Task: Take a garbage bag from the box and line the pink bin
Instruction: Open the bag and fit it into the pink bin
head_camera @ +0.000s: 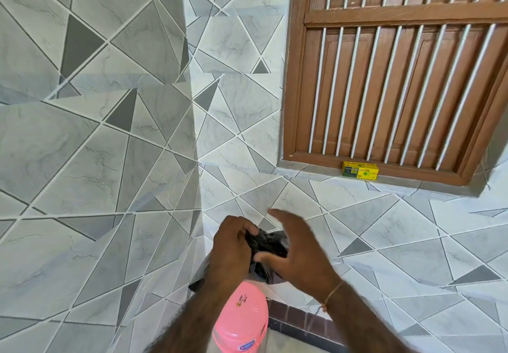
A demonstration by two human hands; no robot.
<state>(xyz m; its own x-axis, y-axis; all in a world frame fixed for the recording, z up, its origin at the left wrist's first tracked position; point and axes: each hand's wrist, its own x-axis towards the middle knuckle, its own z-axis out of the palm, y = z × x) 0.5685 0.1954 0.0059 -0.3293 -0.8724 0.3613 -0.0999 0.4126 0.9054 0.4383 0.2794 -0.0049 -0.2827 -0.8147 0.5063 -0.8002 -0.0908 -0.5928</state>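
A crumpled black garbage bag (265,245) is held up in front of the tiled wall, above the pink bin (242,319) at the bottom centre. My left hand (231,251) is closed on the bag's left side. My right hand (297,253) is on its right side, thumb touching the bag and fingers spread and blurred. The yellow box (360,170) of bags lies on the window sill at the upper right, well away from both hands. Most of the bag is hidden behind my hands.
A brown wooden window (398,72) with white bars fills the upper right. Grey patterned tiles cover the walls, with a corner (192,105) jutting out left of centre. A dark brick skirting (299,317) runs along the wall foot beside the bin.
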